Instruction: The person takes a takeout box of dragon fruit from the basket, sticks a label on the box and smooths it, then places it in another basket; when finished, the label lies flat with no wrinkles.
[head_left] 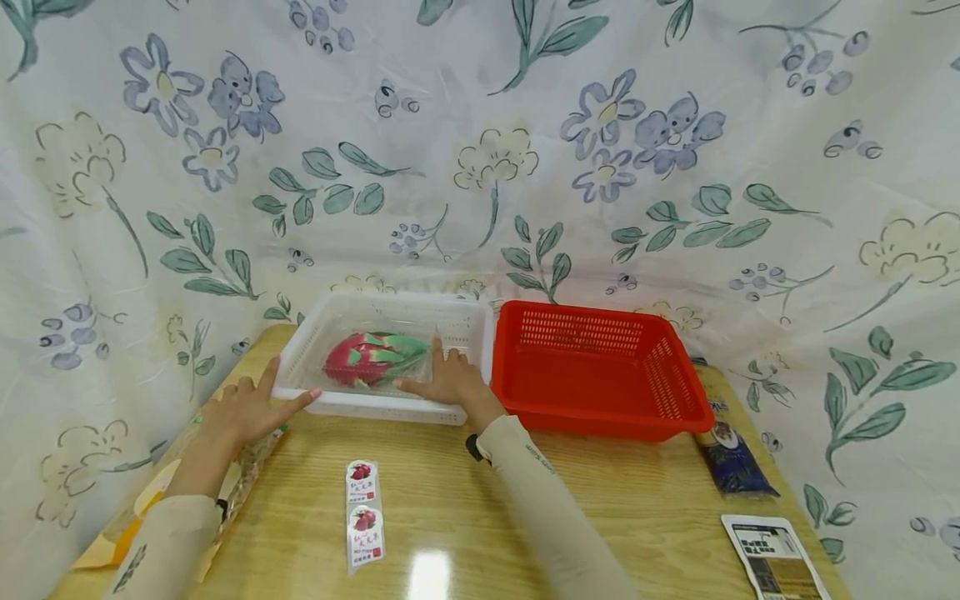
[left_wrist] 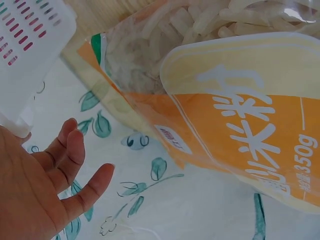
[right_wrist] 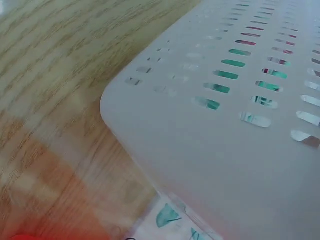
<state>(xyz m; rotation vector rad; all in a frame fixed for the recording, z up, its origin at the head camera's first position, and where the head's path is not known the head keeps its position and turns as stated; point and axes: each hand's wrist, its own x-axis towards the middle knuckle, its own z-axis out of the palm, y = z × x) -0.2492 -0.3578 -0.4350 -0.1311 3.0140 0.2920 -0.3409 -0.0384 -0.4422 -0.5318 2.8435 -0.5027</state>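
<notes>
Head view. The landmark is the white basket [head_left: 390, 407]. The dragon fruit [head_left: 352, 358] lies inside it, in what looks like clear wrapping. The left hand [head_left: 243, 410] is at the basket's near left corner, thumb and forefinger spread along the rim. The right hand [head_left: 455, 382] reaches over the basket's near wall, at its right end, thumb and forefinger spread and pinching nothing; contact with the wrapping cannot be confirmed. The red basket [head_left: 585, 379] stands just right of the white basket; the sticker strip [head_left: 365, 533] lies on the table in front of it. For steady handling, brace the corner lightly with the left hand. Any grip on the fruit should take its body from both sides, since loose wrapping may slip.

Left wrist view. The left hand's visible fingers are relaxed and apart beside the white basket's corner; they hold nothing. The noodle bag [left_wrist: 200, 100] lies near that corner; the forearm should clear it.

Right wrist view. The slotted wall of the white basket fills most of the frame, with red and green showing through the slots. The right hand is hidden here, so its grip cannot be judged from this angle.
</notes>
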